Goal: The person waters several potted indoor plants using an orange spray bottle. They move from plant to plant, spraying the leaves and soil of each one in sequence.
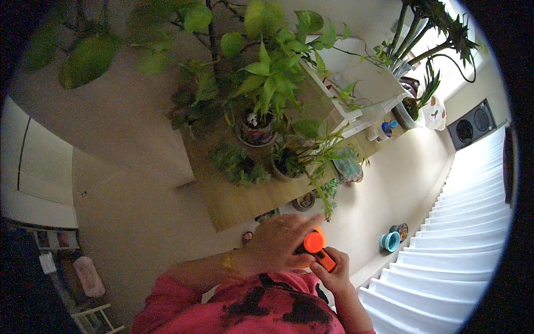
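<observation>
In front of my chest, both hands are at an orange-and-black hand-held device (314, 242) that looks like a pump sprayer. It has a round orange knob on top and an orange bar that slants down to the right. My right hand (335, 269) grips the bar end, thumb on the near side. From the left reaches my left hand (277, 240), slightly blurred, its thumb and fingers around the device beside the knob. The lower body of the device is mostly hidden by the hands. Just beyond them hang the leaf tips of a potted plant (321, 183).
A wooden table (221, 204) bears several potted plants (256, 129) and a white-rimmed glass tank (350, 115). Small pots (303, 201) stand below its edge. To the right are a turquoise pot (390, 242) and a white curtain (434, 259). Large leaves (89, 54) overhang at upper left.
</observation>
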Action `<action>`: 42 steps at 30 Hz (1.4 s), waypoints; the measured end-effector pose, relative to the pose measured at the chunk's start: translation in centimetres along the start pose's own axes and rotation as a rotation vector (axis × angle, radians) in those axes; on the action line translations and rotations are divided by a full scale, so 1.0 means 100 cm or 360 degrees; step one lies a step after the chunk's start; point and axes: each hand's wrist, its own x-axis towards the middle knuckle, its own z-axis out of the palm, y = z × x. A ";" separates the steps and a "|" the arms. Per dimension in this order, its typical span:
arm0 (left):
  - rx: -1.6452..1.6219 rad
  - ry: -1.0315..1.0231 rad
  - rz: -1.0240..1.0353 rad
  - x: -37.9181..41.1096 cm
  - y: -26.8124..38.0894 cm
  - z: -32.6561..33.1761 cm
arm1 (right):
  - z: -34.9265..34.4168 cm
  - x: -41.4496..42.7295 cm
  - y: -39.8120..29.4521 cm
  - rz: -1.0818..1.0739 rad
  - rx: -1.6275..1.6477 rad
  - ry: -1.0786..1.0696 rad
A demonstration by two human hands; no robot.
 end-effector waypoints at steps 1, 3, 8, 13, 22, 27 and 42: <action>-0.0038 0.0056 -0.0099 -0.005 -0.011 -0.005 | 0.002 0.003 -0.004 0.0045 0.0202 -0.0021; -0.0057 0.0149 -0.0152 -0.015 -0.027 -0.007 | 0.007 0.009 -0.011 0.0089 0.0585 -0.0052; -0.0203 0.0243 -0.0289 -0.032 -0.053 0.008 | 0.027 0.027 -0.030 0.0350 0.0601 0.0024; -0.0531 0.0185 -0.0527 -0.038 -0.085 0.027 | 0.034 0.043 -0.048 0.0552 0.0854 0.0105; -0.1016 -0.0139 -0.0559 -0.055 -0.118 0.060 | 0.037 0.074 -0.064 0.0805 0.1075 0.0146; -0.1183 -0.0248 -0.0638 -0.047 -0.121 0.057 | 0.033 0.085 -0.072 0.0927 0.1277 0.0182; -0.1110 -0.0319 -0.0723 -0.036 -0.124 0.035 | 0.030 0.100 -0.081 0.1146 0.1418 0.0267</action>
